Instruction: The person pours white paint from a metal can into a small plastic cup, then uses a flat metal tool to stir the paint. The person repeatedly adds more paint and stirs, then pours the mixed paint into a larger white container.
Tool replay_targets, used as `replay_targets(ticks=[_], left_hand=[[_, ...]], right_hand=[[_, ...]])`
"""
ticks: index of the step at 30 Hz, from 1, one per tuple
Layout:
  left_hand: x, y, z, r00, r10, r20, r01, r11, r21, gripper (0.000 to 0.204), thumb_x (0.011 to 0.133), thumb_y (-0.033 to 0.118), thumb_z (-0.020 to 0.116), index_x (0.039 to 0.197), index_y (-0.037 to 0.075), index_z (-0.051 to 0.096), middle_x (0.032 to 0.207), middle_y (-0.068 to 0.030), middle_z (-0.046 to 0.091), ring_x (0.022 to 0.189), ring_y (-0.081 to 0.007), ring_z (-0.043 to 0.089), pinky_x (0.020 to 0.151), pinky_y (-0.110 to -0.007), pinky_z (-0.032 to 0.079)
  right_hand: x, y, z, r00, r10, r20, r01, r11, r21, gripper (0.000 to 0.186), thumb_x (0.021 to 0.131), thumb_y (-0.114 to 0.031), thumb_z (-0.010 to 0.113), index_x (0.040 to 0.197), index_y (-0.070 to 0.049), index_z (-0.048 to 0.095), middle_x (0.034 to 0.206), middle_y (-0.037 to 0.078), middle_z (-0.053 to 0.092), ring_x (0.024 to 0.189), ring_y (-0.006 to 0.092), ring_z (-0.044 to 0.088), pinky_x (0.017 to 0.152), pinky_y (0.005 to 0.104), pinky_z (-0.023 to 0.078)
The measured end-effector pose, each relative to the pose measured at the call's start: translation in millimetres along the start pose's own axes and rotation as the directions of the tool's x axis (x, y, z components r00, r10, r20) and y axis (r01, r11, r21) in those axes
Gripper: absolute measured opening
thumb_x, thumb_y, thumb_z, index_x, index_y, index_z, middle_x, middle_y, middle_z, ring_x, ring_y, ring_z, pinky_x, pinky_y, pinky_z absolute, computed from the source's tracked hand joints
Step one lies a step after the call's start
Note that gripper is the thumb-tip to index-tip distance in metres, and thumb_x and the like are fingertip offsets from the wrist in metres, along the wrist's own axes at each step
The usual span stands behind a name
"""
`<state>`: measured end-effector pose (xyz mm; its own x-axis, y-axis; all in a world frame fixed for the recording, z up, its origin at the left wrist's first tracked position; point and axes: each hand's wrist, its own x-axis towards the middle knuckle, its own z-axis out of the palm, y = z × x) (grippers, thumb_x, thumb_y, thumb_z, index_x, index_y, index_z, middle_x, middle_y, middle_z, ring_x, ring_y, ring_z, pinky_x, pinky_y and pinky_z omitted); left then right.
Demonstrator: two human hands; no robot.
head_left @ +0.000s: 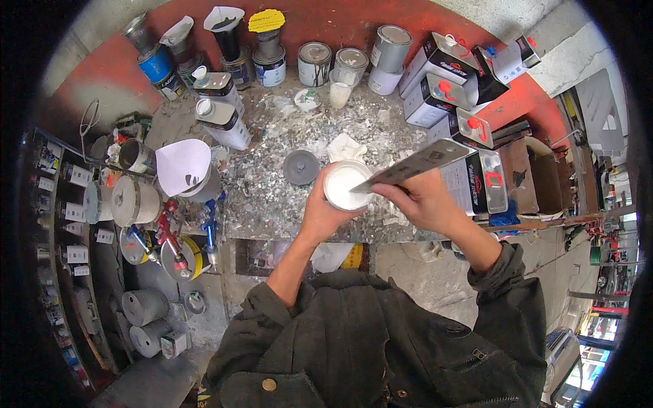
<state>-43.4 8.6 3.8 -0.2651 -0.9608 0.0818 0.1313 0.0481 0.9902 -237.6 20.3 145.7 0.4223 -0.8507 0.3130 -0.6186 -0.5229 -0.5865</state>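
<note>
My left hand (317, 214) is wrapped around the side of a cup (331, 198) of white paint (345, 182), near the front of the paint-spattered bench. Between the fingers and thumb of my right hand (430, 202) is a flat metal mixing stick (425, 162) with markings along it. The stick slants down to the left, its lower end in the cup at the white paint, its upper end pointing right. A round grey lid (300, 167) lies just left of the cup. Behind the cup sits a crumpled whitish cloth or paper (347, 149).
Paint cans (314, 64) and a plastic cup (339, 94) line the back of the bench (272, 197). Rectangular metal tins (435, 100) with red caps stand at right. Two bottles (224, 124), a paper-topped pot (183, 167) and spray guns (170, 234) are at left.
</note>
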Motion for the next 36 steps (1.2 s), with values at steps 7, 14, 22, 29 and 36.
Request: replay_targets(ticks=[7, 14, 22, 29, 36], left_hand=[[0, -4, 4, 0.999, 0.048, -0.003, -0.048, 0.999, 0.015, 0.096, 0.064, 0.002, 0.094, 0.144, 0.004, 0.041, 0.133, -0.0107, 0.057, 0.127, -0.0231, 0.056, 0.108, -0.037, 0.045], [-6, -11, 4, 0.997, 0.018, 0.074, -0.015, 0.999, -0.037, 0.096, 0.067, 0.001, 0.091, 0.147, 0.006, 0.039, 0.14, -0.0097, 0.054, 0.13, -0.0216, 0.053, 0.111, -0.037, 0.043], [-5, -13, 4, 1.0, -0.011, -0.027, 0.01, 0.999, -0.032, 0.096, 0.063, 0.0, 0.093, 0.144, 0.005, 0.041, 0.135, -0.0092, 0.058, 0.127, -0.0215, 0.056, 0.11, -0.037, 0.045], [-2, -22, 9, 0.997, 0.018, -0.073, -0.016, 0.999, 0.036, 0.093, 0.062, 0.0, 0.093, 0.141, 0.003, 0.044, 0.134, -0.0115, 0.058, 0.127, -0.0233, 0.057, 0.109, -0.037, 0.045], [-7, -13, 7, 1.0, -0.016, 0.016, 0.015, 0.999, 0.041, 0.097, 0.062, 0.005, 0.096, 0.144, 0.005, 0.045, 0.136, -0.0087, 0.059, 0.126, -0.0208, 0.058, 0.107, -0.037, 0.048]], right_hand=[[9, -18, -16, 0.994, -0.034, -0.103, 0.037, 0.999, 0.032, 0.014, 0.087, -0.015, 0.078, 0.097, -0.005, 0.078, 0.07, 0.012, 0.064, 0.058, 0.0285, 0.059, 0.054, 0.0372, 0.041], [25, -5, -25, 0.99, -0.088, -0.108, 0.081, 0.994, -0.07, 0.014, 0.087, -0.016, 0.079, 0.095, -0.005, 0.076, 0.073, 0.013, 0.065, 0.058, 0.0278, 0.059, 0.054, 0.0374, 0.042], [-5, 6, 2, 0.986, 0.143, -0.085, -0.149, 0.987, -0.061, 0.017, 0.091, -0.02, 0.075, 0.092, -0.003, 0.075, 0.07, 0.017, 0.064, 0.059, 0.034, 0.061, 0.053, 0.0405, 0.044], [-6, -18, 10, 0.98, 0.067, -0.189, -0.062, 0.998, 0.031, 0.014, 0.09, -0.017, 0.077, 0.089, -0.003, 0.076, 0.07, 0.015, 0.065, 0.059, 0.034, 0.062, 0.053, 0.0409, 0.043], [19, -10, -28, 0.967, -0.12, -0.226, 0.095, 0.989, -0.117, 0.012, 0.084, -0.013, 0.082, 0.084, -0.003, 0.074, 0.064, 0.013, 0.058, 0.054, 0.0304, 0.055, 0.051, 0.0393, 0.038]])
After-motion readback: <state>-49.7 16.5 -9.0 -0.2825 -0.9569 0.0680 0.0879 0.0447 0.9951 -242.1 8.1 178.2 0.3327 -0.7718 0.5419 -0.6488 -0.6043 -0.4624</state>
